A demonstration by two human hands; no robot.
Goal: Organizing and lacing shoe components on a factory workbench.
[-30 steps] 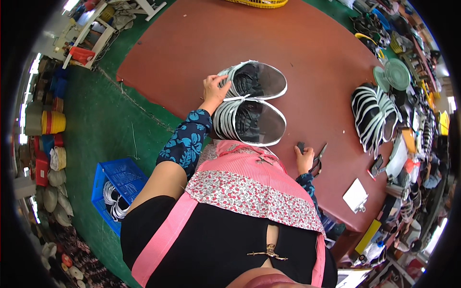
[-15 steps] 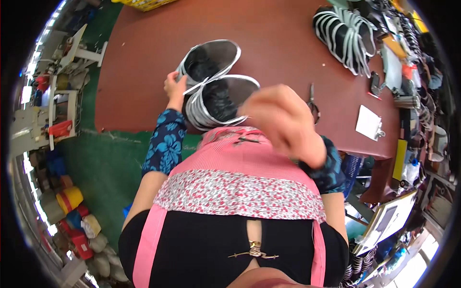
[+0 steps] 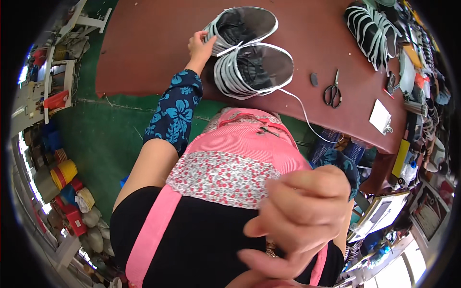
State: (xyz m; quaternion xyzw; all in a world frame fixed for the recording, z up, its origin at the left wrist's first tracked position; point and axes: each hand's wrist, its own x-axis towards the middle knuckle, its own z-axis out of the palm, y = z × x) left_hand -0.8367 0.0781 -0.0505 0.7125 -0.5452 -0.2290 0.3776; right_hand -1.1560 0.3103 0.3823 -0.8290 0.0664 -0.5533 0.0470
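Observation:
Two cup-shaped stacks of nested dark mesh pieces with white edging sit side by side on the table, the far stack (image 3: 254, 21) and the near stack (image 3: 249, 72). They touch where their white edges meet. My left hand (image 3: 201, 48) grips the far stack's left side, thumb and fingers closed at its edge. A thin white cord (image 3: 307, 115) runs from the near stack's right rim over the table edge, down toward my right sleeve. Close to my chest, my right hand (image 3: 302, 216) is raised with its fingers curled. Whatever lies inside them is hidden.
On the reddish-brown table (image 3: 158, 48) lie black-handled scissors (image 3: 332, 93), a small dark oval piece (image 3: 314, 79) and a white clipboard (image 3: 380, 116). Another black bundle with white edging (image 3: 372, 33) stands far right. Blue baskets (image 3: 353, 152) are below the table edge.
My right hand has moved from above the table back toward my chest. The white cord now stretches out from the near stack. My left hand stays on the far stack; the view has shifted.

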